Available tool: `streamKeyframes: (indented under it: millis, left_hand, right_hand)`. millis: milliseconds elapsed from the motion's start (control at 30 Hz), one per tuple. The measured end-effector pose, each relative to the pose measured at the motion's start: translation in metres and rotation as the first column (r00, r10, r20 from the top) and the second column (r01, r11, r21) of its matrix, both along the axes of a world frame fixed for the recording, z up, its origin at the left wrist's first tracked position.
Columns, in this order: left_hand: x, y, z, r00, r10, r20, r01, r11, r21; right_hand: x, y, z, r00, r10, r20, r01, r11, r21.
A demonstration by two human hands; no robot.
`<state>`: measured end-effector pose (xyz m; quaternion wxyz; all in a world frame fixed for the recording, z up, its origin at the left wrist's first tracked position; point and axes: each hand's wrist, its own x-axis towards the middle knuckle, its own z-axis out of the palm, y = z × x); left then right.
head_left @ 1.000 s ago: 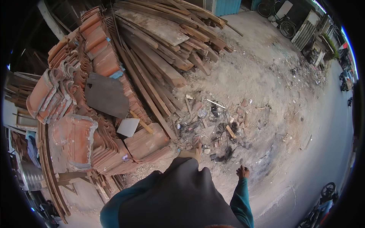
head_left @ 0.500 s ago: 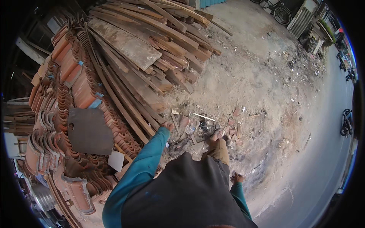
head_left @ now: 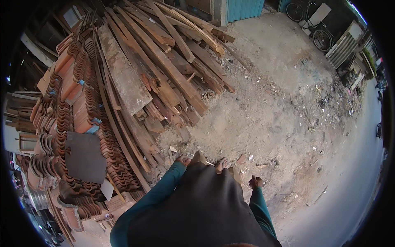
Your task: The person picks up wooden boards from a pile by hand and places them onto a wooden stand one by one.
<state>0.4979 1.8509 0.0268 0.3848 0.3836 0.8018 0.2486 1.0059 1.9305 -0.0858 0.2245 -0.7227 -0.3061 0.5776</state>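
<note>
A person stands on bare dirt ground [head_left: 263, 123], seen from above. The left hand [head_left: 181, 159] hangs beside a pile of long wooden planks [head_left: 164, 70]; whether it is open or closed cannot be told. The right hand [head_left: 256, 181] hangs loosely open over scattered debris. Stacked clay roof tiles [head_left: 74, 123] block the left side. The planks run lengthwise toward the upper left. Open ground spreads right, toward a bicycle [head_left: 310, 24].

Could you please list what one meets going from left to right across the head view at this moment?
Stacked clay roof tiles → pile of long wooden planks → left hand → right hand → scattered debris on the dirt ground.
</note>
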Motion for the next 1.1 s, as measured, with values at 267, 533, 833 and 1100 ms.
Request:
streamKeyframes:
  millis: [267, 533, 833, 1100]
  left_hand:
    - [0.067, 0.199, 0.108, 0.987, -0.064, 0.149, 0.035, 0.982, 0.185]
    - [0.044, 0.391, 0.021, 0.972, 0.005, 0.236, -0.094, 0.925, 0.368]
    - [-0.041, 0.662, 0.043, 0.807, 0.262, 0.53, -0.356, 0.931, 0.083]
    - [-0.122, 0.83, 0.021, 0.395, 0.459, 0.796, -0.833, 0.545, 0.099]
  right_hand:
    - [-0.035, 0.297, 0.113, 0.991, 0.105, 0.084, -0.128, 0.925, 0.357]
    - [-0.09, 0.357, 0.083, 0.979, 0.203, 0.001, -0.203, 0.979, 0.0]
    - [-0.051, 0.433, 0.108, 0.71, 0.56, 0.428, -0.543, 0.822, -0.174]
    - [-0.088, 0.604, 0.104, 0.605, 0.676, 0.421, -0.703, 0.702, -0.116]
